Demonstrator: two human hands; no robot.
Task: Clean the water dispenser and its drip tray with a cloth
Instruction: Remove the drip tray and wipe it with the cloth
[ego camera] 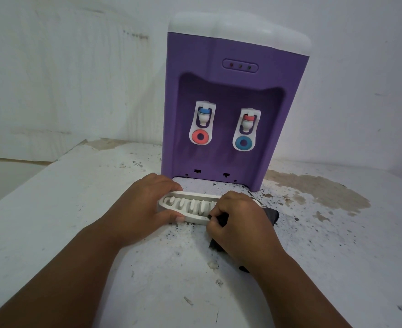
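My right hand (pixel 239 223) has its grip closed on a dark cloth (pixel 270 215), fingers curled down and bunching it against the right end of the white drip tray (pixel 190 207); bits of the cloth stick out past my knuckles and under my wrist. My left hand (pixel 145 207) clamps the tray's left end, fingers hooked over the far rim and thumb pressed on the near rim. Both forearms reach in from the near edge of the tabletop (pixel 53 209), the wrists angled toward each other.

The tray lies flat on the tabletop, its slotted grille facing up, just in front of the base of the water dispenser (pixel 230 95) and detached from it. The dispenser stands upright toward the far edge, purple with a white top. It has two taps: the left one (pixel 204 114) has a blue cap over a red ring, the right one (pixel 248 121) a red cap over a blue ring. I can read no brand or writing on it, only three small indicator lights (pixel 240 66) above the taps.

The tabletop is white, peeling and speckled with dark flecks around the tray, with a bare brown patch (pixel 325 192) toward the right edge.
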